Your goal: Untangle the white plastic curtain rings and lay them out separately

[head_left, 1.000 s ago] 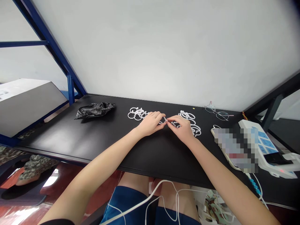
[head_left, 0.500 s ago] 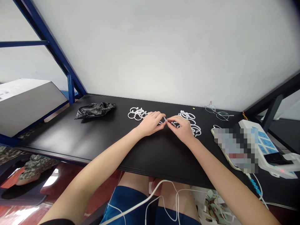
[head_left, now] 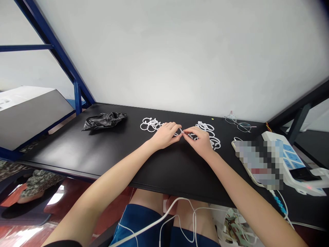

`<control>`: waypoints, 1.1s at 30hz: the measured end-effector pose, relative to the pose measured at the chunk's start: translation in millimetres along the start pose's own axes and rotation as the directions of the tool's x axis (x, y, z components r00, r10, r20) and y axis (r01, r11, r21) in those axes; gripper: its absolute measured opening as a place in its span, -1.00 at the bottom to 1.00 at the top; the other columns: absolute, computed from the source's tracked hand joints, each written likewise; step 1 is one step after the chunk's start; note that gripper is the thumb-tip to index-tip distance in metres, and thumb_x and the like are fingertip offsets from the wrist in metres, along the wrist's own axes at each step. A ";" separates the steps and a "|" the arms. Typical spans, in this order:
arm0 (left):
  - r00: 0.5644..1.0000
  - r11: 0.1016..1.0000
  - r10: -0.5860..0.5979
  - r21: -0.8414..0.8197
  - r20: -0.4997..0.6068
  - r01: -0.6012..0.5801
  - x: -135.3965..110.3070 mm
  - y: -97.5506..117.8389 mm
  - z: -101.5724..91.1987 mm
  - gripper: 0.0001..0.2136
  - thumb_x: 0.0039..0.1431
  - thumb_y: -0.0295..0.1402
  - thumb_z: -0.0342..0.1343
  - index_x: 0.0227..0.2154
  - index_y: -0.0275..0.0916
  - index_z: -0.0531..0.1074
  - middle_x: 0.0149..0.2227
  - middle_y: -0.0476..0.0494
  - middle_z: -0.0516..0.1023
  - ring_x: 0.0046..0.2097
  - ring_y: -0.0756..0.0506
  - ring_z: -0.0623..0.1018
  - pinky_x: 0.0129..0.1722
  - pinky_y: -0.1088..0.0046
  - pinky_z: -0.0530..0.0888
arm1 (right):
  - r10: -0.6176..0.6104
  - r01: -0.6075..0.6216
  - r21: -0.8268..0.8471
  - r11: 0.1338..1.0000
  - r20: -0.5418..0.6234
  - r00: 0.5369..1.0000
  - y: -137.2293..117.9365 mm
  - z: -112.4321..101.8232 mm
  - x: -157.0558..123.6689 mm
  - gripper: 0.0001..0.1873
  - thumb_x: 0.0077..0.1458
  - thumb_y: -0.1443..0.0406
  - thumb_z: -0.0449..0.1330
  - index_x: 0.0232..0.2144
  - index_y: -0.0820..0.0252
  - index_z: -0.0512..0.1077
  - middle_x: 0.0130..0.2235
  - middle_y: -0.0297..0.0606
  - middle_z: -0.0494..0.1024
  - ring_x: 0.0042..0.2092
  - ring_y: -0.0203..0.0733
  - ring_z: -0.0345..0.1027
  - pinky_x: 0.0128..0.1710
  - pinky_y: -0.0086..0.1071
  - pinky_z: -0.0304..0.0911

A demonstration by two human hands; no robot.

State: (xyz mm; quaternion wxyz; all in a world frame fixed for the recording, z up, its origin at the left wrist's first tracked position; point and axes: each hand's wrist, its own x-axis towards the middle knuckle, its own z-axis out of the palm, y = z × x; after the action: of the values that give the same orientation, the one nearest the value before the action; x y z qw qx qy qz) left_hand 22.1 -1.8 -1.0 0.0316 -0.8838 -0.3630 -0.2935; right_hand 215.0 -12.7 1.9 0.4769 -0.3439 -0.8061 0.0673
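Note:
My left hand (head_left: 166, 135) and my right hand (head_left: 199, 140) meet fingertip to fingertip over the black table (head_left: 108, 151), both pinching one small white plastic tie (head_left: 182, 132) between them. Behind my left hand lies a pile of white looped ties (head_left: 149, 124). A second pile of white loops (head_left: 212, 134) sits just behind and to the right of my right hand. Both hands have their fingers curled closed.
A crumpled black plastic bag (head_left: 104, 120) lies at the left of the table. A pair of glasses (head_left: 239, 124) rests near the wall at right. A white and blue power strip (head_left: 293, 161) and a blurred-out object (head_left: 257, 164) occupy the right end. White cables (head_left: 180, 216) hang over my lap.

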 end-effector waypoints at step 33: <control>1.000 1.000 0.018 0.012 -0.024 -0.017 -0.3 -2.5 2.7 -0.75 0.34 -0.22 -0.05 -0.08 -0.28 0.30 -0.18 -0.19 0.50 -0.14 -0.15 0.50 -0.13 0.31 0.37 | 0.015 -0.015 -0.008 1.000 0.019 1.000 1.4 0.2 -0.6 -0.93 0.13 0.37 0.20 -0.33 0.12 0.49 -0.37 -0.28 0.56 -0.33 -0.18 0.43 -0.28 -0.26 0.38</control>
State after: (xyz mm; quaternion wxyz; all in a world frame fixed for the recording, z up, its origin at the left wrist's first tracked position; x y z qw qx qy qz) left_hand 21.5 0.6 -3.8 0.0439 -0.8831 -0.3567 -0.3015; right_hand 215.7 -11.9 0.7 0.4673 -0.3512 -0.8082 0.0712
